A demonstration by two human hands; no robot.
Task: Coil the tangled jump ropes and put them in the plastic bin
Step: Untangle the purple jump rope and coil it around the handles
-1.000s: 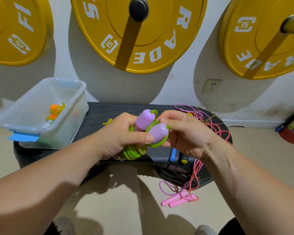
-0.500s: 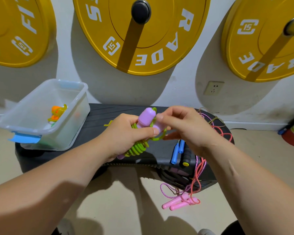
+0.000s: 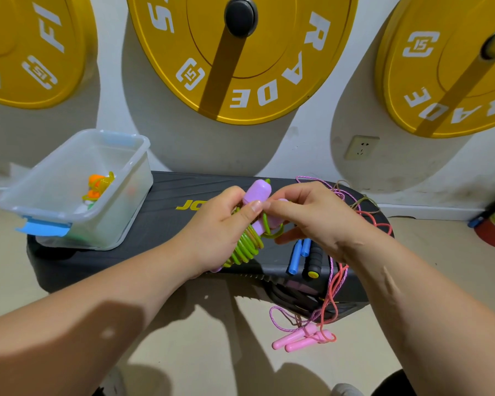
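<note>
Coil of green jump rope (image 3: 245, 247) sits gripped in the curled left hand (image 3: 215, 232) above the black platform (image 3: 160, 218), while the right hand (image 3: 312, 218) pinches its end loop around the purple handles (image 3: 256, 192), apparently locking the turns before transfer to the plastic bin (image 3: 55, 214), far left.

Left arm: my bare forearm comes in from the lower left, wrist about straight.
Left hand (image 3: 217, 232): fingers curled round the green rope coil (image 3: 245, 247), thumb laid across its top.
Right arm: forearm comes in from the lower right, wrist bent inward.
Right hand (image 3: 315, 218): curled, fingertips pinching a purple handle (image 3: 276, 221) at the coil, beside my left thumb.
Both hands: close together over the middle of the bench (image 3: 160, 224).
</note>
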